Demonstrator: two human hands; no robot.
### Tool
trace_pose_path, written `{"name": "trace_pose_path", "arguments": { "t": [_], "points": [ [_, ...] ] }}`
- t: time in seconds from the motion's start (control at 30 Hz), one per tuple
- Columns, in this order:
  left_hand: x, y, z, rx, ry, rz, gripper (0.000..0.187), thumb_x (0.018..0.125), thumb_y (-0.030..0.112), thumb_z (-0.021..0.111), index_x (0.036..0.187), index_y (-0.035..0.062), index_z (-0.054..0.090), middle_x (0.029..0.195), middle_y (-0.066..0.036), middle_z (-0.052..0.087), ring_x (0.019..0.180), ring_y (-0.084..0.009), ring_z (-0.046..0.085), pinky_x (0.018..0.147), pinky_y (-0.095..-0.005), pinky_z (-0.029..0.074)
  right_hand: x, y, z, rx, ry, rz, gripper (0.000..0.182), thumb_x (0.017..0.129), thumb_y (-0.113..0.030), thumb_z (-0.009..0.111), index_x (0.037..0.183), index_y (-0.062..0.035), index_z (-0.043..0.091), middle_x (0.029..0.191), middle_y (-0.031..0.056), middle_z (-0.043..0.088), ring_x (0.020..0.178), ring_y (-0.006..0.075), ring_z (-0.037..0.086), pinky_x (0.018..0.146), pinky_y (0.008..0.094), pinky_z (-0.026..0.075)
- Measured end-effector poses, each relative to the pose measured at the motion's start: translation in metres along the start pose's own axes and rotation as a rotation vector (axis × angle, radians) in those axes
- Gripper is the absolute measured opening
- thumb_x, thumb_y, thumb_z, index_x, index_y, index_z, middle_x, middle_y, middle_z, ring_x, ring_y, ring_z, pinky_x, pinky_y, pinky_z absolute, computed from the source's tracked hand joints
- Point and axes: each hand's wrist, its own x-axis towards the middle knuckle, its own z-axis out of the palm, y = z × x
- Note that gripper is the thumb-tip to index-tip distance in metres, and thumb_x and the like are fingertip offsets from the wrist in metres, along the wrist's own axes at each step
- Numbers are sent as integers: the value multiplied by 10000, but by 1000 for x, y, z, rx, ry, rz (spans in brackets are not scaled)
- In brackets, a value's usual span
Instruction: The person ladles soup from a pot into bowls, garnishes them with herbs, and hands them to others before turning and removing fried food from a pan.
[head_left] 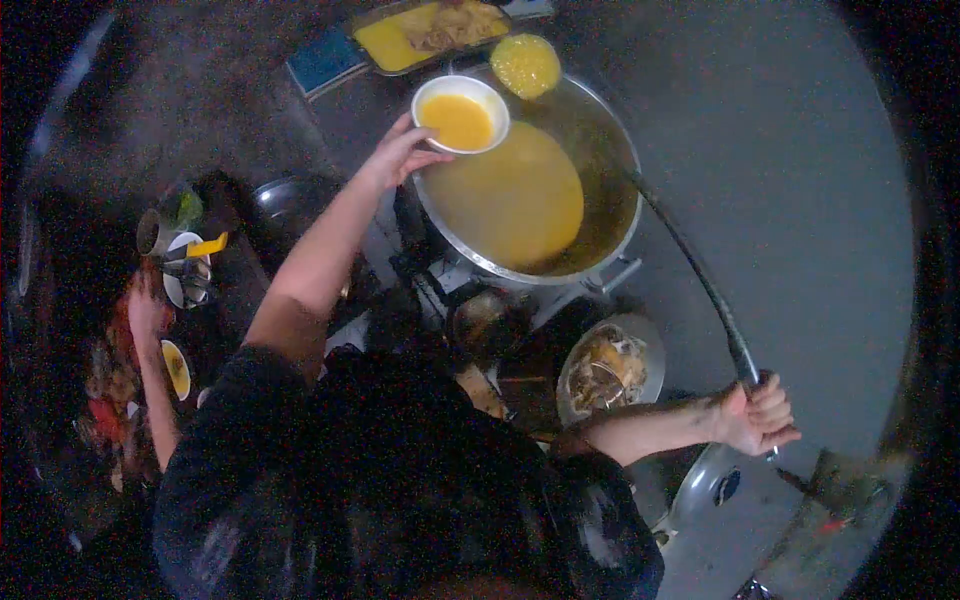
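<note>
My left hand (405, 152) grips the side of a white bowl (418, 112) with yellow-orange soup in it, over the near-left rim of a large metal pot (612, 150). Yellow soup (520, 205) stands in the pot. My right hand (762, 415) is closed around the end of a long dark ladle handle (700, 275), which runs up to the pot's right side. A round cup of bright yellow soup (525, 66) at the far rim appears to be the ladle's head; where it joins the handle is hard to make out.
Behind the pot stands a tray (430, 35) of yellow liquid and pale food, beside a blue box (325, 62). An oval dish of scraps (610, 365) lies nearer me. At left, another person's hand (148, 312) is near a yellow-handled utensil (207, 246) and a small bowl (175, 370).
</note>
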Motion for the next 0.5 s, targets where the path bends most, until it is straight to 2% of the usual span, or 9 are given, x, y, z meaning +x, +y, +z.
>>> {"name": "trace_pose_path", "arguments": {
  "t": [0.07,0.2,0.27,0.3,0.33,0.4,0.43,0.47,0.5],
  "points": [
    [0,-4,25,-42,2,40,579,757,102,521,1234,63,194,1099,-181,442,813,-312,574,698,-327,507,3,-11,7,-121,10,-33,438,854,-280,336,449,-162,218,399,-29,149,376,100,155,447,254,204],
    [31,-32,29,-75,29,20,640,737,96,554,1241,57,161,1144,-195,391,825,-316,567,699,-344,504,1,-3,12,5,-78,10,429,841,-256,338,442,-171,201,395,-28,154,377,96,158,442,244,200],
    [24,-29,42,-135,-23,57,662,734,81,555,1249,65,139,1142,-194,387,819,-322,566,700,-344,503,-3,-16,15,13,-81,19,432,837,-249,339,439,-176,187,393,-28,128,374,95,150,441,240,196],
    [23,-29,47,-147,11,49,604,731,72,552,1224,58,203,1129,-177,406,815,-325,564,697,-347,504,-1,-21,6,9,-36,31,431,839,-251,338,442,-175,187,407,-22,149,387,107,175,445,258,210],
    [21,-30,49,-156,22,62,604,731,72,552,1224,58,203,1129,-177,406,815,-325,564,697,-347,504,1,-27,-4,13,5,43,431,841,-254,336,445,-174,186,421,-17,169,400,119,199,450,275,223],
    [17,-31,44,-147,-79,144,464,765,63,518,1180,70,309,1118,-133,449,880,-323,542,708,-385,505,12,-52,-53,57,16,93,405,839,-266,337,468,-159,215,444,2,197,431,141,234,459,310,237],
    [18,-36,38,-205,-130,147,445,765,56,515,1168,70,325,1115,-133,452,888,-321,539,703,-398,505,10,-41,-35,95,40,145,383,838,-279,339,491,-145,244,467,20,226,462,163,269,467,345,252],
    [17,-42,30,-263,-164,159,427,765,50,513,1155,70,340,1112,-133,455,896,-319,535,699,-411,505,1,-28,-15,-337,288,-114,356,836,-293,340,529,-130,261,488,40,244,492,179,281,470,373,249],
    [3,-36,33,-263,-141,148,402,757,46,521,1128,60,369,1096,-127,467,911,-302,529,680,-411,509,-19,-5,38,-775,503,-367,335,833,-308,341,567,-115,278,508,60,262,522,196,294,473,401,246]
  ]
}}
